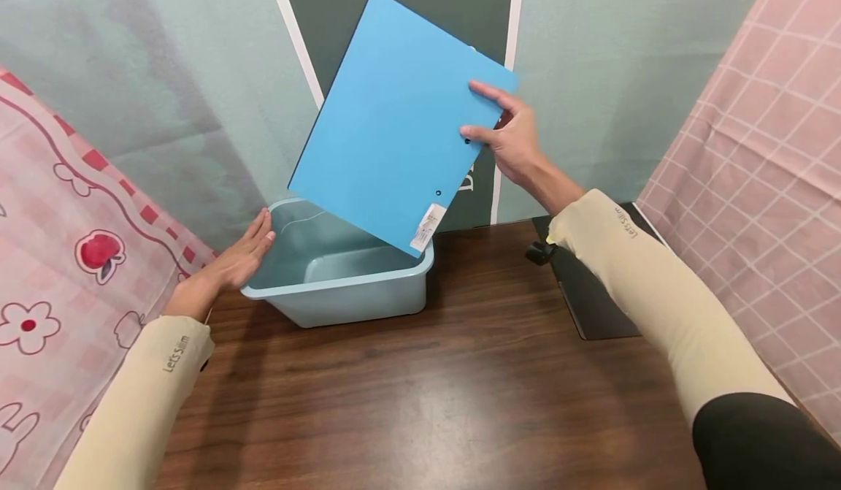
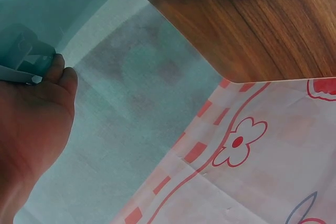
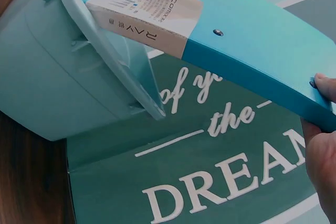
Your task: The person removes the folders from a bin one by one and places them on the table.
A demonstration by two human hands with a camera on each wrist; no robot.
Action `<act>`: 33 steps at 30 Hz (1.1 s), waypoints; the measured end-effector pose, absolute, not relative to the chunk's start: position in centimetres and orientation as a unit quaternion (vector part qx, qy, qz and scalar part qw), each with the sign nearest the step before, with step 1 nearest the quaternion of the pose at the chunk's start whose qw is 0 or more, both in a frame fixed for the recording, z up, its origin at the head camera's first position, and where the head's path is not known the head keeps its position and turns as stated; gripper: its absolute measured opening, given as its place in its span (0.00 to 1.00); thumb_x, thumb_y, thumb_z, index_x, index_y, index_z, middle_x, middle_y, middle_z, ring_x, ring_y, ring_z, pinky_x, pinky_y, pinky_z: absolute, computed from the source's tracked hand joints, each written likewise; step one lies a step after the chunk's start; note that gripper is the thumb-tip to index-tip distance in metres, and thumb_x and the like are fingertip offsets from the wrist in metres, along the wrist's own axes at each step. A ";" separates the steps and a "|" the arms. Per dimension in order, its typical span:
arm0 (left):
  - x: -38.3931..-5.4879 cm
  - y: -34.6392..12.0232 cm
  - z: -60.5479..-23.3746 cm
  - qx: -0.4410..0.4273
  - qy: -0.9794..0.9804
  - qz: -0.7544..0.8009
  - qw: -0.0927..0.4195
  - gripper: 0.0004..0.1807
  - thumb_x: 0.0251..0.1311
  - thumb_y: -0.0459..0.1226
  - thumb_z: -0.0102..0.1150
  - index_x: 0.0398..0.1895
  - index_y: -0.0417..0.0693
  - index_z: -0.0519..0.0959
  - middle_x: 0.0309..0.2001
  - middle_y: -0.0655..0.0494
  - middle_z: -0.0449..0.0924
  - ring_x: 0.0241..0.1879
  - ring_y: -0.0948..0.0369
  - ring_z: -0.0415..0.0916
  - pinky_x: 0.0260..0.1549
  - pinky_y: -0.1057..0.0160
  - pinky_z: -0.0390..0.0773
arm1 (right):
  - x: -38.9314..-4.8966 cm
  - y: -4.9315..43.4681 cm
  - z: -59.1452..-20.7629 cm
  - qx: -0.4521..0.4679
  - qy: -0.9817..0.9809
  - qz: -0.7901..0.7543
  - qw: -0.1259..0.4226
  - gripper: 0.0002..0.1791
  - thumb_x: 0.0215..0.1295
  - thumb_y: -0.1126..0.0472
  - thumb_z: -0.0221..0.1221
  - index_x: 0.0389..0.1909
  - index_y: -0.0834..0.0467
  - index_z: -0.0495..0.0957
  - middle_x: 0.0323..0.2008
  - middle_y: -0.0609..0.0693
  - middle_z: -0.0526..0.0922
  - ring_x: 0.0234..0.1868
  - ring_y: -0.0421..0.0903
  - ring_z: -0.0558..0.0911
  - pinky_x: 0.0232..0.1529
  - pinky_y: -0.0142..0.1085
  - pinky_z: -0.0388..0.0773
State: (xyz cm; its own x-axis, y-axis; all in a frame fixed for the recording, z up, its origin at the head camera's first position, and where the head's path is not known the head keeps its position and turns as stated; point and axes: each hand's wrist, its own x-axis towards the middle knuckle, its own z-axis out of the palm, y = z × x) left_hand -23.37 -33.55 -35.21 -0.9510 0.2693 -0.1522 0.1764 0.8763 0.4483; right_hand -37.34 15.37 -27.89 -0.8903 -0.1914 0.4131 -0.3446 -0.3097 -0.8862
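My right hand [image 1: 514, 138] grips a blue file folder [image 1: 394, 110] by its right edge, thumb on the front face and fingers reaching round the edge. The folder is tilted, and its lower corner overlaps the opening of a pale blue plastic basin [image 1: 355, 301]. A torn white label [image 3: 149, 17] wraps the low end of the folder's spine in the right wrist view. My left hand [image 1: 239, 256] lies with straight fingers against the basin's left rim. Part of this hand [image 2: 37, 124] shows at the left edge of the left wrist view.
The basin stands at the back of a brown wooden table [image 1: 420, 402]. A flat black panel [image 1: 594, 293] lies partly under my right forearm. Green cloth [image 1: 591, 52] with a lettered dark stripe hangs behind; pink curtains [image 1: 775, 110] line both sides.
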 end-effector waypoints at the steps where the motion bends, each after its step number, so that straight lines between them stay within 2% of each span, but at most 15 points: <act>1: -23.4 -33.7 -35.3 0.116 0.962 0.223 0.104 0.38 0.87 0.51 0.22 0.84 0.36 0.28 0.84 0.36 0.19 0.84 0.37 0.25 0.78 0.31 0.37 | -37.3 15.6 -27.7 0.229 -0.578 0.782 0.048 0.38 0.59 0.79 0.70 0.71 0.55 0.79 0.78 0.53 0.60 0.77 0.56 0.61 0.77 0.56 0.63; 4: -23.4 -34.2 -35.8 0.128 0.958 0.239 0.095 0.40 0.86 0.55 0.22 0.85 0.39 0.28 0.85 0.40 0.18 0.84 0.40 0.23 0.78 0.33 0.35 | -37.2 16.3 -27.3 0.229 -0.559 0.796 0.043 0.38 0.59 0.81 0.70 0.70 0.55 0.80 0.78 0.53 0.60 0.77 0.57 0.61 0.77 0.57 0.63; 5: -23.7 -34.8 -36.5 0.146 0.956 0.240 0.083 0.41 0.85 0.58 0.23 0.85 0.44 0.27 0.85 0.44 0.17 0.84 0.46 0.21 0.81 0.40 0.33 | -37.2 16.5 -27.1 0.228 -0.553 0.800 0.042 0.38 0.59 0.81 0.69 0.70 0.55 0.80 0.78 0.53 0.59 0.77 0.57 0.60 0.77 0.58 0.63; 8: -23.6 -35.1 -36.9 0.157 0.953 0.248 0.074 0.43 0.84 0.61 0.23 0.85 0.45 0.27 0.85 0.47 0.17 0.84 0.49 0.19 0.81 0.42 0.31 | -37.1 17.5 -26.7 0.225 -0.536 0.813 0.038 0.38 0.59 0.83 0.67 0.69 0.54 0.80 0.79 0.52 0.58 0.77 0.57 0.60 0.77 0.58 0.62; 11: -23.4 -34.6 -36.6 0.147 0.956 0.241 0.077 0.43 0.84 0.59 0.23 0.85 0.43 0.28 0.85 0.45 0.17 0.84 0.47 0.20 0.81 0.40 0.33 | -37.1 18.5 -26.3 0.220 -0.529 0.819 0.037 0.37 0.60 0.83 0.67 0.69 0.54 0.81 0.78 0.52 0.58 0.77 0.57 0.60 0.77 0.59 0.62; 12: -23.1 -33.9 -35.9 0.129 0.958 0.241 0.089 0.42 0.85 0.57 0.23 0.85 0.39 0.28 0.85 0.41 0.19 0.84 0.41 0.22 0.78 0.33 0.34 | -37.0 18.9 -26.2 0.217 -0.527 0.821 0.036 0.37 0.60 0.83 0.67 0.69 0.54 0.81 0.78 0.51 0.59 0.78 0.57 0.60 0.77 0.59 0.62; 13: -23.2 -33.6 -35.7 0.122 0.959 0.237 0.093 0.41 0.86 0.56 0.23 0.84 0.38 0.28 0.85 0.40 0.18 0.84 0.40 0.22 0.78 0.32 0.35 | -37.0 19.3 -26.1 0.214 -0.527 0.822 0.035 0.37 0.60 0.82 0.67 0.69 0.54 0.81 0.78 0.51 0.59 0.78 0.57 0.60 0.77 0.59 0.62; 18: -23.6 -32.7 -35.3 0.106 0.964 0.217 0.109 0.38 0.87 0.52 0.21 0.84 0.38 0.26 0.84 0.39 0.17 0.84 0.39 0.22 0.78 0.32 0.37 | -36.9 21.5 -25.9 0.203 -0.531 0.822 0.029 0.37 0.60 0.81 0.68 0.70 0.54 0.80 0.78 0.50 0.58 0.78 0.57 0.59 0.77 0.58 0.60; 26: -24.0 -32.1 -35.6 0.098 0.965 0.213 0.120 0.39 0.87 0.54 0.19 0.84 0.40 0.24 0.84 0.43 0.14 0.84 0.41 0.20 0.78 0.31 0.37 | -36.8 24.9 -25.9 0.191 -0.557 0.808 0.003 0.40 0.61 0.79 0.68 0.74 0.53 0.76 0.81 0.45 0.54 0.80 0.56 0.55 0.79 0.54 0.55; 33: -24.0 -32.0 -35.5 0.096 0.964 0.218 0.121 0.39 0.86 0.54 0.18 0.84 0.43 0.24 0.84 0.44 0.14 0.84 0.41 0.20 0.77 0.31 0.36 | -36.5 27.4 -26.0 0.177 -0.581 0.794 -0.008 0.40 0.62 0.80 0.67 0.74 0.53 0.76 0.82 0.45 0.52 0.81 0.56 0.53 0.79 0.54 0.52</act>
